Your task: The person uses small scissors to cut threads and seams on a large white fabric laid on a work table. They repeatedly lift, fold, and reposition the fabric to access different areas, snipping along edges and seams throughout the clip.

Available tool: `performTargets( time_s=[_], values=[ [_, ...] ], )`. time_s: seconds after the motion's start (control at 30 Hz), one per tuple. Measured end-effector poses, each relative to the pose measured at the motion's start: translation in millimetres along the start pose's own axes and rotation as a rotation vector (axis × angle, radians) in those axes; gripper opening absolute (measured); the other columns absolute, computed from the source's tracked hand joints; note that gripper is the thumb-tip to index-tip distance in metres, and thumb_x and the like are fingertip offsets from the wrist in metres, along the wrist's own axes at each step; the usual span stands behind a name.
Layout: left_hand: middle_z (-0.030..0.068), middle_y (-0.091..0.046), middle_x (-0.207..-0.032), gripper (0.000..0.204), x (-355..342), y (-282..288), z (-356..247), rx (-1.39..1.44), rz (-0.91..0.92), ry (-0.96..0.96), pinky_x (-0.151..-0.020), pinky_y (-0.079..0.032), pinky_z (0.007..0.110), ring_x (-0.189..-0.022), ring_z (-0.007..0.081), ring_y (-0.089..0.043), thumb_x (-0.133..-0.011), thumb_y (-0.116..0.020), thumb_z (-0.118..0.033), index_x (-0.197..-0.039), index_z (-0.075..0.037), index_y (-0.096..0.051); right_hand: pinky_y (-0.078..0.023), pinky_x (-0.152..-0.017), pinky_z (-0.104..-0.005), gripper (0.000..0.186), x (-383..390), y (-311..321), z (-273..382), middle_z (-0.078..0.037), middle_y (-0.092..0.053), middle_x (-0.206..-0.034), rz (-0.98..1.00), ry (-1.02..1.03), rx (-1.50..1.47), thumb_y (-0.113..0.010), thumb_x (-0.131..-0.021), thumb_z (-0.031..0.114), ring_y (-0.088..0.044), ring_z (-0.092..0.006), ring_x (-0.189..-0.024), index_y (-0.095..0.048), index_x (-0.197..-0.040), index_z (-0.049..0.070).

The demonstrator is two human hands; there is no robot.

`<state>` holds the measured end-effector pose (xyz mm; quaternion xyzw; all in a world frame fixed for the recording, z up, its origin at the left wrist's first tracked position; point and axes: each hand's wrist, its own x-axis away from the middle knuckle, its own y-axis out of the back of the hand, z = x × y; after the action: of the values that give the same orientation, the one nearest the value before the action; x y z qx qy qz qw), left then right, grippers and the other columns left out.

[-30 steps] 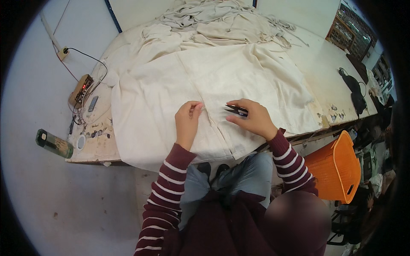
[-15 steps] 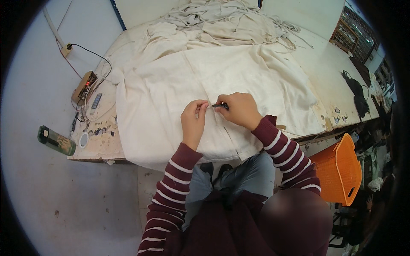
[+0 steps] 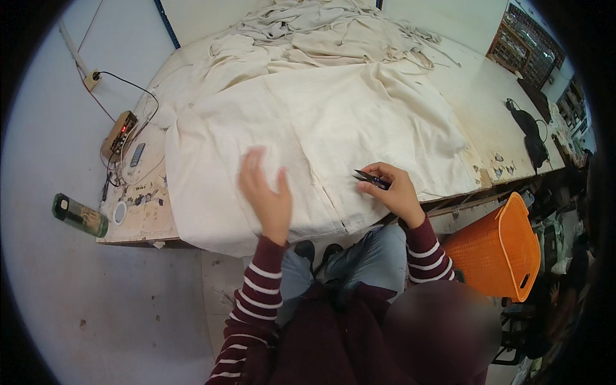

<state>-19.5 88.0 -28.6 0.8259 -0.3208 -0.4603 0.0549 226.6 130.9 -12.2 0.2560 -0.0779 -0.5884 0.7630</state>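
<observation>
A large cream cloth (image 3: 218, 141) lies spread over the near part of the table and hangs a little past its front edge. A seam runs down its middle toward me. To the right of that seam, my right hand (image 3: 399, 192) is closed around small black thread snips (image 3: 372, 179), their pointed blades aimed left. My left hand (image 3: 266, 196) is over the cloth left of the seam, fingers spread and slightly blurred, holding nothing. Whether it touches the cloth I cannot tell.
More rumpled cream and grey cloth (image 3: 346, 42) is heaped at the back. On the table's left are a remote control (image 3: 137, 154), a wired box (image 3: 120, 131) and a green bottle (image 3: 80, 215). An orange basket (image 3: 494, 247) stands at right; a black item (image 3: 529, 131) lies at the right edge.
My hands have parted from the seam. The left one moved left and opened; the right one moved right and nearer to me, still holding the snips.
</observation>
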Motion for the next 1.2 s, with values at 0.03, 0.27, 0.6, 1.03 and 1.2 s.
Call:
performTargets(
  time_s=[0.03,0.27,0.6,1.03,1.2],
  values=[
    [0.0158,-0.043,-0.139,0.054,6.8,-1.9,-4.5,0.066,0.158,-0.014,-0.108,-0.029,0.043,-0.131,0.0341,-0.038,-0.085,-0.063,-0.011,-0.135,-0.004,-0.046,-0.047,-0.066,-0.0261,0.038,1.0,-1.6,-4.7,-0.006,-0.069,-0.079,0.006,0.006,-0.013,-0.078,-0.076,0.032,-0.059,-0.0118,-0.069,-0.068,-0.099,0.004],
    [0.016,-0.06,-0.109,0.027,3.4,-27.7,4.9,0.07,0.34,-0.018,-0.091,-0.042,0.041,-0.106,0.0329,-0.055,-0.09,-0.06,-0.022,-0.108,-0.003,-0.061,-0.048,-0.07,-0.0273,0.038,-2.3,-10.4,-8.4,-0.007,-0.07,-0.083,0.043,0.05,-0.077,-0.077,-0.076,0.032,-0.063,-0.0139,-0.074,-0.068,-0.1,0.004],
    [0.0082,-0.055,-0.073,0.033,4.3,-15.1,4.9,0.467,0.233,0.289,-0.063,-0.041,0.028,-0.066,0.016,-0.051,-0.1,-0.047,-0.024,-0.082,0.001,-0.056,-0.049,-0.06,-0.0333,0.029,-46.2,-45.3,52.8,-0.005,-0.069,-0.075,0.027,0.359,0.387,-0.073,-0.077,0.035,-0.066,-0.0231,-0.067,-0.067,-0.097,0.014],
    [0.0128,-0.058,-0.106,0.027,31.5,10.3,-36.8,0.021,0.145,-0.07,-0.09,-0.039,0.041,-0.1,0.0303,-0.053,-0.085,-0.066,-0.019,-0.108,-0.006,-0.061,-0.045,-0.061,-0.0238,0.025,-21.9,-17.8,30.1,-0.005,-0.067,-0.073,-0.006,0.076,-0.182,-0.075,-0.08,0.026,-0.06,-0.0093,-0.067,-0.068,-0.09,0.004],
    [0.0103,-0.06,-0.1,0.022,58.0,-9.3,-48.9,-0.089,0.33,-0.009,-0.086,-0.042,0.04,-0.094,0.0295,-0.055,-0.085,-0.067,-0.019,-0.101,-0.005,-0.066,-0.045,-0.069,-0.0223,0.03,14.3,-20.0,-1.7,-0.001,-0.065,-0.083,-0.144,-0.024,-0.297,-0.077,-0.081,0.027,-0.056,-0.0063,-0.078,-0.066,-0.091,0.0]
  ],
)
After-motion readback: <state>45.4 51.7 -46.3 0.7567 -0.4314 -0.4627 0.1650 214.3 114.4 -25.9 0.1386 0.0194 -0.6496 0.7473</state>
